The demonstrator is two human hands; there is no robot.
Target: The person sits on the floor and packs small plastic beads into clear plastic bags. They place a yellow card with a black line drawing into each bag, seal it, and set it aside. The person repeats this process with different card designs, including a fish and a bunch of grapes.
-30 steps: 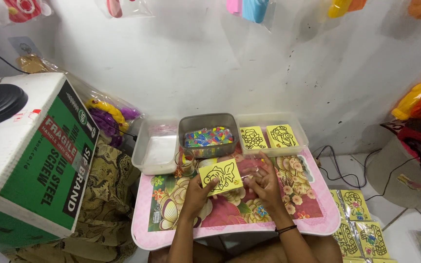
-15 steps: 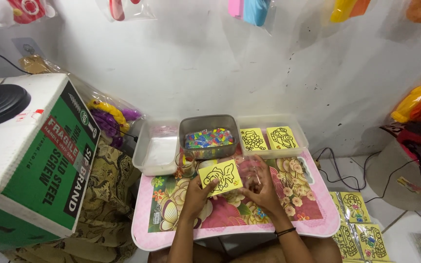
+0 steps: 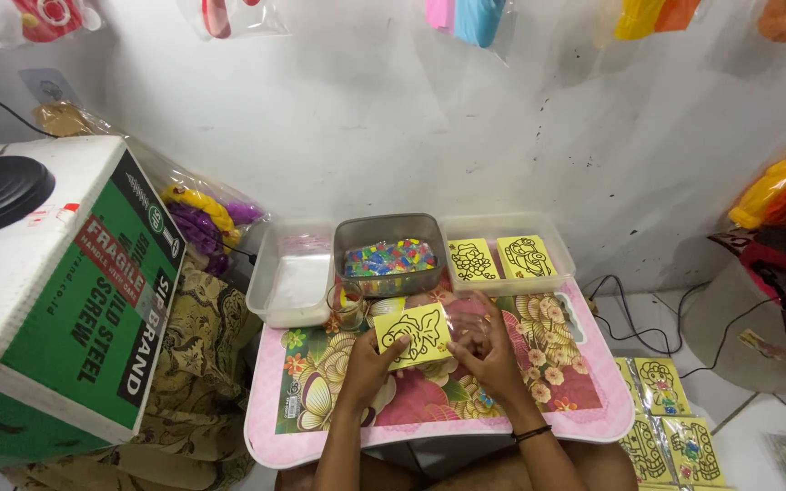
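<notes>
My left hand (image 3: 370,365) holds a yellow card with a black line drawing (image 3: 412,334) by its lower left edge, just above a pink floral tray table (image 3: 320,427). My right hand (image 3: 488,353) is beside the card's right edge, fingers curled around something small and clear that I cannot make out. Behind the card stands a grey tub of small colourful pieces (image 3: 389,256). A clear tub to the right (image 3: 557,273) holds two more yellow drawing cards (image 3: 472,259).
An empty clear tub (image 3: 289,284) sits at the table's back left, a small glass (image 3: 348,306) next to it. A big green and white cardboard box (image 3: 75,300) stands on the left. More yellow cards in sleeves (image 3: 661,414) lie on the floor at right, near cables (image 3: 648,332).
The yellow card has stayed between my hands, tilting slightly. My right hand's fingers have shifted a little by the card's right edge.
</notes>
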